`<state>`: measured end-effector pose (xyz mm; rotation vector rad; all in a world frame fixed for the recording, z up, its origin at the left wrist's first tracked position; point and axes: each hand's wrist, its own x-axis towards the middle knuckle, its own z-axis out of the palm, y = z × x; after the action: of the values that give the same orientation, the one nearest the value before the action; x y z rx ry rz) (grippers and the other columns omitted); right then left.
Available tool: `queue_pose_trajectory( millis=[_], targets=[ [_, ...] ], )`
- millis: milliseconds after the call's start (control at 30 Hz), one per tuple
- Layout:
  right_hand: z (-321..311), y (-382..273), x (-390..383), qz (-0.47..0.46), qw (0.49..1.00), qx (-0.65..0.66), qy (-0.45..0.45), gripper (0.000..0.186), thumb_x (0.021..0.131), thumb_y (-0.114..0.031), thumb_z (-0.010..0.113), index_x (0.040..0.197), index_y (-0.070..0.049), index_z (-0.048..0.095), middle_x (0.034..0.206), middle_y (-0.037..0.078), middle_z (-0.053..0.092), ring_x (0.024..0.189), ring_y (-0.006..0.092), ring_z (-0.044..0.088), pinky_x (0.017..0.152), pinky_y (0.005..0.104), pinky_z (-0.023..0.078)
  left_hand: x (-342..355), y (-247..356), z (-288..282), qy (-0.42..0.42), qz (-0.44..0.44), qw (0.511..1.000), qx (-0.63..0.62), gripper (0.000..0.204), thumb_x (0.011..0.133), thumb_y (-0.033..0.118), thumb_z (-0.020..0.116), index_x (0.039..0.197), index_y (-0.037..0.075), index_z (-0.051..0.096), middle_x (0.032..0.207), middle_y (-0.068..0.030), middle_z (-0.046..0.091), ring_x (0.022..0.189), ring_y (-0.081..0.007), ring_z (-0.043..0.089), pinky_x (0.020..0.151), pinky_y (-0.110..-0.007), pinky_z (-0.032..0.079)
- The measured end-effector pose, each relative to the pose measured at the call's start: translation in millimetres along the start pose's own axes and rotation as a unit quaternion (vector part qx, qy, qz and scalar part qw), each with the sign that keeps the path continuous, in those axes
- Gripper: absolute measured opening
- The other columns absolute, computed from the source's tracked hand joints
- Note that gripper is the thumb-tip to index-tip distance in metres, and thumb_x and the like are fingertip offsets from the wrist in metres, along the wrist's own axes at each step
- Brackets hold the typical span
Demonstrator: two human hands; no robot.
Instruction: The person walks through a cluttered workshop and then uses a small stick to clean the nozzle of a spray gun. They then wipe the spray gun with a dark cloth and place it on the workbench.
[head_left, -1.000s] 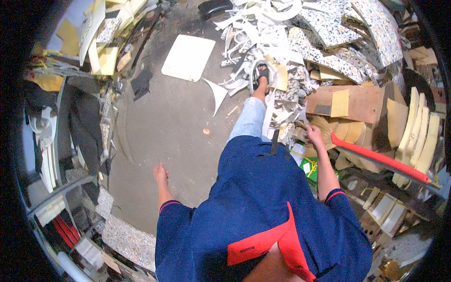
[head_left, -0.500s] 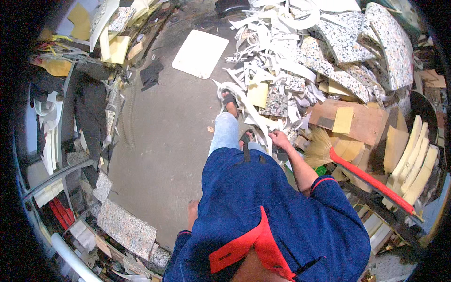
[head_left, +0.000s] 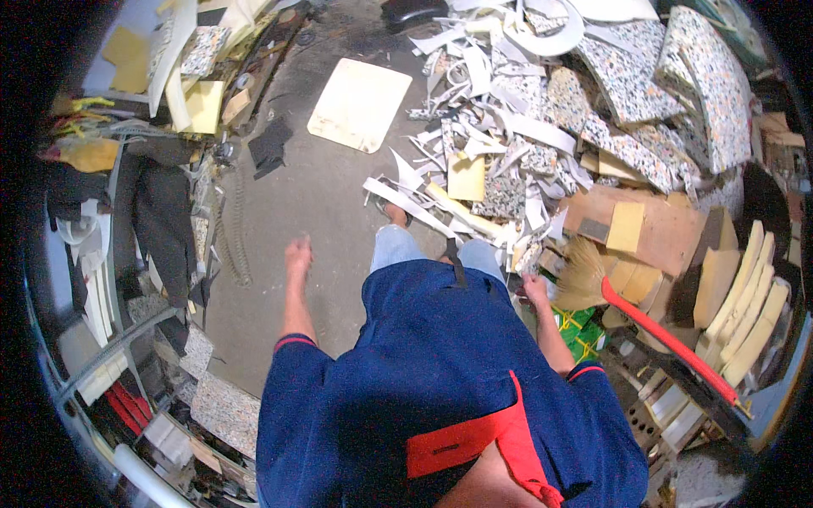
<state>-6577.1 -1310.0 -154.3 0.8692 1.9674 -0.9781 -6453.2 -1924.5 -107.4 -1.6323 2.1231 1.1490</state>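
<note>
My left hand [head_left: 298, 254] hangs in the air over the grey concrete floor, left of my jeans; its fingers are smeared by motion. My right hand [head_left: 533, 288] is at my right side with fingers curled closed, close to a straw broom [head_left: 580, 271] with a red handle [head_left: 669, 339]; whether anything is in it is unclear. A long white foam strip [head_left: 406, 206] lies across my foot [head_left: 396, 215] at the edge of a heap of white offcuts [head_left: 474, 85]. A square off-white pad [head_left: 360, 106] lies on the floor ahead.
Speckled foam slabs [head_left: 703, 110] are piled at right, above a brown board [head_left: 644, 233] and stacked cream foam pieces [head_left: 754, 305]. Racks of scraps and black sheeting [head_left: 161, 237] line the left. A black sheet piece [head_left: 269, 148] and a dark object [head_left: 411, 12] lie on the floor.
My legs shift as I step. My left hand swings forward into view from beside my body. My right hand drops back from the white strips toward my hip, and those strips lie differently.
</note>
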Motion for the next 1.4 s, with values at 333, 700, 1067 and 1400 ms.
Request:
queue_pose_trajectory(
  millis=[333, 700, 1067, 1400],
  targets=[
    [-68.9, 129.5, 15.2, -0.071, 0.98, -0.183, -0.031, 0.032, 0.082, -0.032, 0.063, 0.093, -0.002, 0.061, 0.071, 0.013, 0.061, 0.06, 0.0245, 0.062, 0.054, 0.0388, 0.053, -44.4, 3.1, 10.0, -0.017, 0.075, 0.997, -0.032, 0.035, 0.091, 0.035, 0.054, 0.099, 0.001, 0.062, 0.082, -0.0061, 0.062, 0.07, -0.0162, 0.057, 0.061, -0.031, 0.047],
    [-7.0, -193.0, 117.1, -0.214, 0.958, -0.191, -0.022, 0.042, 0.09, -0.04, 0.054, 0.113, -0.005, 0.057, 0.083, 0.006, 0.061, 0.066, 0.0164, 0.061, 0.05, 0.0321, 0.047, -453.5, -346.3, 40.8, 0.099, -0.441, 0.873, -0.186, 0.034, 0.087, 0.033, 0.053, 0.072, 0.003, 0.055, 0.051, -0.0083, 0.05, 0.039, -0.0217, 0.049, 0.038, -0.037, 0.037],
    [111.3, -203.9, 54.8, -0.512, 0.765, -0.373, -0.116, 0.039, 0.087, -0.035, 0.054, 0.097, 0.001, 0.065, 0.086, 0.026, 0.064, 0.083, 0.0435, 0.061, 0.077, 0.0474, 0.047, -288.8, -263.9, 60.9, 0.014, -0.247, 0.961, -0.122, 0.043, 0.088, 0.043, 0.052, 0.094, 0.002, 0.066, 0.066, -0.0101, 0.063, 0.055, -0.0201, 0.06, 0.055, -0.036, 0.05],
    [0.8, -22.4, 52.0, -0.095, 0.986, -0.131, -0.047, 0.041, 0.088, -0.04, 0.057, 0.09, 0.0, 0.061, 0.071, 0.015, 0.062, 0.057, 0.0306, 0.064, 0.041, 0.0433, 0.048, -191.7, -212.1, -14.2, -0.098, -0.212, 0.972, -0.007, 0.039, 0.086, 0.04, 0.057, 0.099, 0.004, 0.066, 0.074, -0.0124, 0.065, 0.06, -0.0207, 0.063, 0.057, -0.035, 0.051]
  ],
)
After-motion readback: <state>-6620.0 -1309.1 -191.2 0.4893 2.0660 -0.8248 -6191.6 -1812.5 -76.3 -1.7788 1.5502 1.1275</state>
